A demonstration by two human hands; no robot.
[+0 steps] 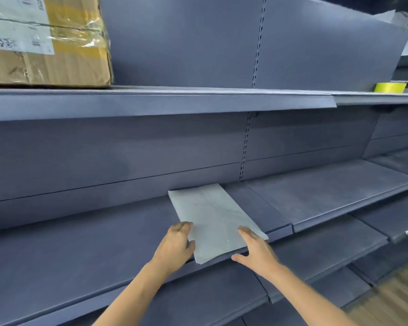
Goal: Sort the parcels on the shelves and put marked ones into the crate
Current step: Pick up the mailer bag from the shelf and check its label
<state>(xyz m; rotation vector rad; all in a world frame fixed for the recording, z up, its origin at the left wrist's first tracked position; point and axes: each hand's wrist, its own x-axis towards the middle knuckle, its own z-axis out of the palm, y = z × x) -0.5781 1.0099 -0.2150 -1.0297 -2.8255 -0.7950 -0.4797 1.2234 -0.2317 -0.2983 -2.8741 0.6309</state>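
Hands meet at the near end of a flat grey parcel (212,220) that lies on the middle shelf (80,250), its front corner overhanging the shelf's edge. The left hand (176,245) has its fingers curled over the parcel's left edge, thumb towards the front, so its grip looks closed on that edge, though whether it truly pinches cannot be made out. The right hand (254,249) lies flat with straight fingers on the right near corner, thumb spread below the shelf lip: a wide, pressing grip, not a hold.

The step in hand appears to be lifting this parcel to check it for a mark. No label or mark shows on the upper face, so the sensible course would be to slide it forward off the lip, let the right thumb come under it, and turn it over. Being thin and probably limp, it may sag or slip if held by one edge alone; support from both sides would help.

No crate is in view. A cardboard box (45,41) with a label sits on the upper shelf (174,102), well apart.
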